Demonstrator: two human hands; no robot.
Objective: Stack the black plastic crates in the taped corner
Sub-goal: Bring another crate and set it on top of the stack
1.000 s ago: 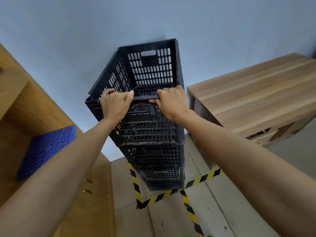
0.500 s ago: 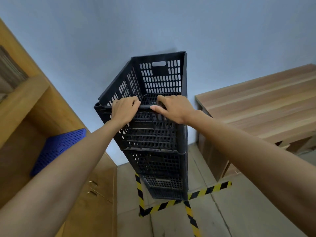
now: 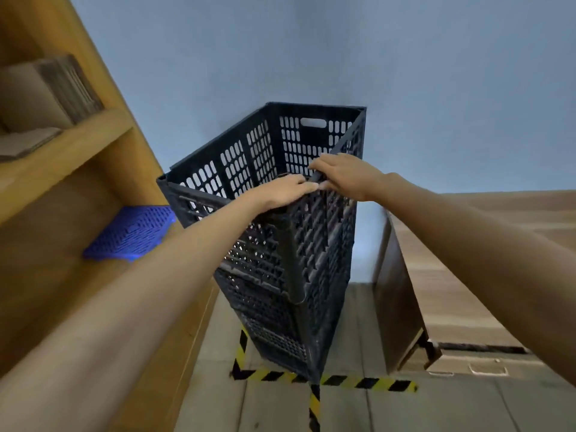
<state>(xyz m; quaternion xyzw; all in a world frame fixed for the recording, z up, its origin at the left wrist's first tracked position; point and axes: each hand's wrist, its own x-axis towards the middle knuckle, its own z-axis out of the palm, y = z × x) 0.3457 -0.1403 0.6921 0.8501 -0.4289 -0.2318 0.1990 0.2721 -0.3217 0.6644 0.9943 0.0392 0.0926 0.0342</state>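
Observation:
A stack of black perforated plastic crates point(image 3: 277, 335) stands on the floor inside the yellow-and-black taped corner point(image 3: 367, 383), against the blue wall. The top crate point(image 3: 299, 141) sits nested on the stack, its open inside empty. My left hand point(image 3: 280, 191) lies palm down over the top crate's near corner, fingers wrapped on the rim. Just to its right, my right hand point(image 3: 346, 176) hooks its fingers over the right-hand rim. The two hands almost touch.
A wooden shelf unit point(image 3: 62, 157) rises at the left, with a cardboard box point(image 3: 40, 95) on an upper shelf and a blue plastic grid piece point(image 3: 131, 232) on a lower one. A wooden desk point(image 3: 498, 244) stands close to the stack's right.
Both hands slid from the middle of the near rim to the crate's near right corner and loosened. My view shifted, so the stack now shows corner-on.

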